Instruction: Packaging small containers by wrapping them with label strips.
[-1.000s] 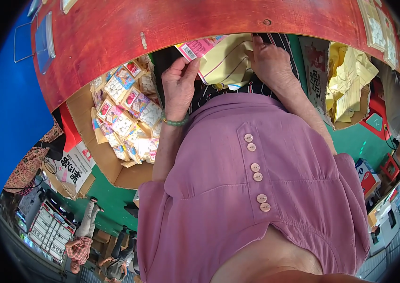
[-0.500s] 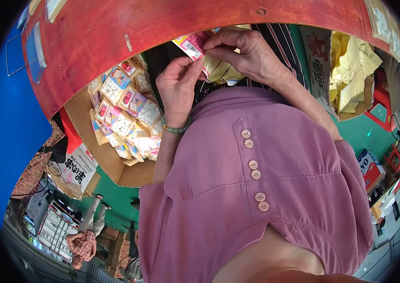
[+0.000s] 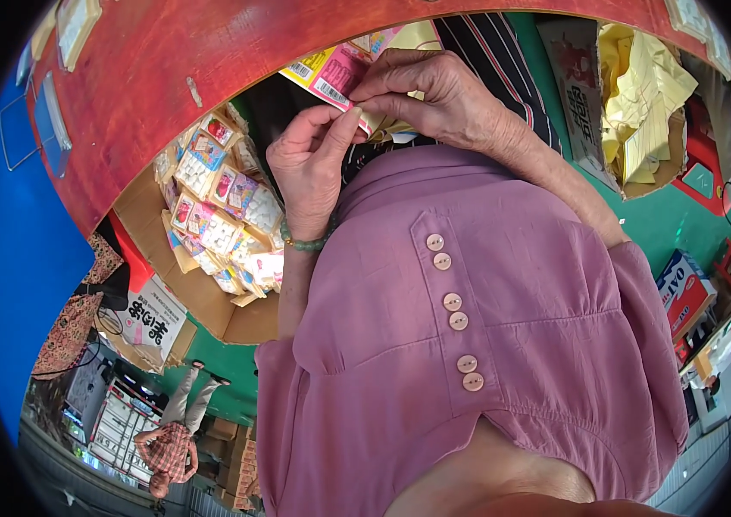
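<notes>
Both hands meet in front of my lap, close under the table edge, at a printed pink and yellow card sheet [image 3: 337, 69] with barcodes. My left hand [image 3: 314, 151], with a green bead bracelet [image 3: 305, 244] at its wrist, pinches the sheet's lower corner between thumb and fingers. My right hand [image 3: 443, 96] grips the same edge with thumb and index finger, just beside the left fingertips. Pale yellow paper [image 3: 420, 36] shows behind the right hand, over my striped black cloth [image 3: 490, 65]. The sheet's far part is partly hidden by the table edge.
A red table [image 3: 236, 39] curves across the top, with small packs [image 3: 78, 30] on it. At left, a cardboard box [image 3: 223, 319] holds several small packs [image 3: 219, 194]. Another box [image 3: 577, 95] at right holds crumpled yellow paper [image 3: 641, 95]. A person [image 3: 176, 444] stands farther off.
The card sheet and both hands have shifted slightly left in the view, and more of the sheet shows, including its yellow part. Both hands keep pinching its edge.
</notes>
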{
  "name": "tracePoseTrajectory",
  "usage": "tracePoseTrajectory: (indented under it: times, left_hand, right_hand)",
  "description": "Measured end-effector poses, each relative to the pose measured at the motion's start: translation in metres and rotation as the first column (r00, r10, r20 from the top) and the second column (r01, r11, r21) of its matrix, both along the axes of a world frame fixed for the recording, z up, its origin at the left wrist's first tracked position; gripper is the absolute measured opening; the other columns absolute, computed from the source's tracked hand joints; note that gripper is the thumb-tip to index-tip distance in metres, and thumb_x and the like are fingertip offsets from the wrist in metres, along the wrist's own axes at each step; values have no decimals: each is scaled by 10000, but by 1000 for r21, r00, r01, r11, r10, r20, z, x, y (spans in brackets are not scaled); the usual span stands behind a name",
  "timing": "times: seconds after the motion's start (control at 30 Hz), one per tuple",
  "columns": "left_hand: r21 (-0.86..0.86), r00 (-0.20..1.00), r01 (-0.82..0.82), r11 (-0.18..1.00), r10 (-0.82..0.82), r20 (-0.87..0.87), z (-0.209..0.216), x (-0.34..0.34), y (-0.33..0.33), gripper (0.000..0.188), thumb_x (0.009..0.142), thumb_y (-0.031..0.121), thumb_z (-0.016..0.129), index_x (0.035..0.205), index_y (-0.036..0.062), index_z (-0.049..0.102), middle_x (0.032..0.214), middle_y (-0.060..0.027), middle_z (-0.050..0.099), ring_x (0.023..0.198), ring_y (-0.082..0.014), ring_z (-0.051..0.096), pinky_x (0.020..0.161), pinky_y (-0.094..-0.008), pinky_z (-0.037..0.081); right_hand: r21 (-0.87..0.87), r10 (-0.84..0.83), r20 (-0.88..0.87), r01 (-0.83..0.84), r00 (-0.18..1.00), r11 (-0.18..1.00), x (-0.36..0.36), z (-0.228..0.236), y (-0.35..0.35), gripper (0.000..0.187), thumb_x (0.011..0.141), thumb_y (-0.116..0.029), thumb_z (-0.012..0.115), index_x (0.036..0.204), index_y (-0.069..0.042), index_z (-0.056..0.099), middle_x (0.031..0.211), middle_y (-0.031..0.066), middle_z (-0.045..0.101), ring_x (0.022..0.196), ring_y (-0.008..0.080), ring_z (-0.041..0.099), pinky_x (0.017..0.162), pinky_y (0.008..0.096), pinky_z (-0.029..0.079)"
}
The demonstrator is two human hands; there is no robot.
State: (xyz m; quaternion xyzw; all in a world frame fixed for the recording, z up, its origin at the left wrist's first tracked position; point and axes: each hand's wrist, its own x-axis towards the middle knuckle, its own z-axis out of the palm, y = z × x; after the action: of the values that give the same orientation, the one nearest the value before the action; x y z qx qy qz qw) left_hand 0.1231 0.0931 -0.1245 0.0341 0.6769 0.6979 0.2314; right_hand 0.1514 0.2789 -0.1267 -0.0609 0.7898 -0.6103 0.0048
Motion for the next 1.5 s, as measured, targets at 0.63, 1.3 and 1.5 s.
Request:
tracePoseTrajectory:
  times: [0.63,1.3,1.5]
  left_hand:
    - [-188,981,128,974,-152,-124,21,-2,6,103,872,41,638,926,-46,653,779,-45,670,690,-67,616,620,-194,490]
    - [-320,905,131,938,-245,-349,22,1,13,75,822,-15,647,892,-42,645,728,-84,663,609,-79,587,562,-227,479]
    - [-246,964,129,961,-180,-197,23,4,15,63,845,-9,631,897,-42,645,739,-55,663,641,-56,586,580,-200,476]
  right_hand:
    - [-50,-11,36,12,999,999,9,6,4,147,832,-115,662,950,-32,693,867,96,648,804,224,655,735,315,522]
    - [315,17,-167,37,986,948,16,23,6,140,788,-50,685,917,-13,648,899,124,649,823,292,663,696,339,547]
    - [231,-8,-163,46,987,972,15,18,6,124,809,-50,660,920,0,638,884,119,643,793,285,662,692,340,542]
